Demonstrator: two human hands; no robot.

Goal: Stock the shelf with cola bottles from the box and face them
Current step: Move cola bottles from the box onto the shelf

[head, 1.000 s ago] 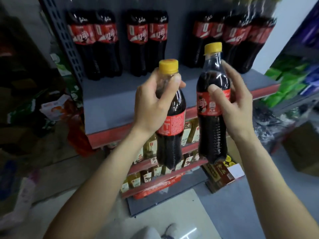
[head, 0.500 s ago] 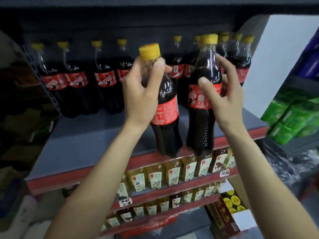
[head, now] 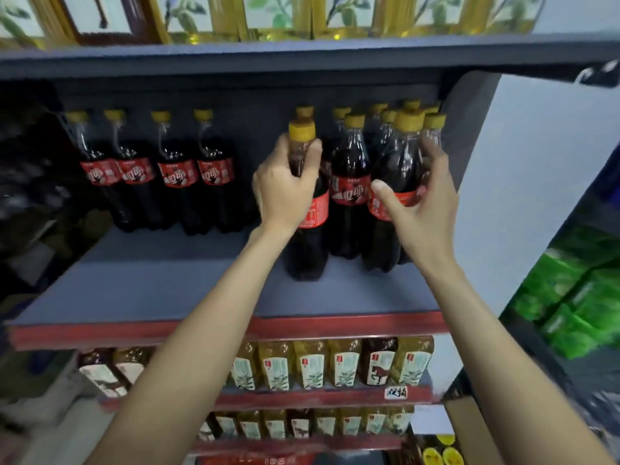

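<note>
Left hand point(head: 285, 193) grips one cola bottle point(head: 307, 209), right hand point(head: 422, 209) another bottle point(head: 392, 196), both on the shelf point(head: 167, 290). Beside the left fingers its label faces sideways; facing remains.

I note four cola bottles point(head: 161, 172) at the shelf point(head: 151, 290) back left, a cluster point(head: 379, 156) back right. Two held bottles point(head: 307, 209) stand before that cluster. Tea bottles point(head: 328, 362) fill the shelf below.

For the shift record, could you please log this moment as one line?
left hand grips cola bottle on shelf | right hand holds second bottle | facing not done
</note>
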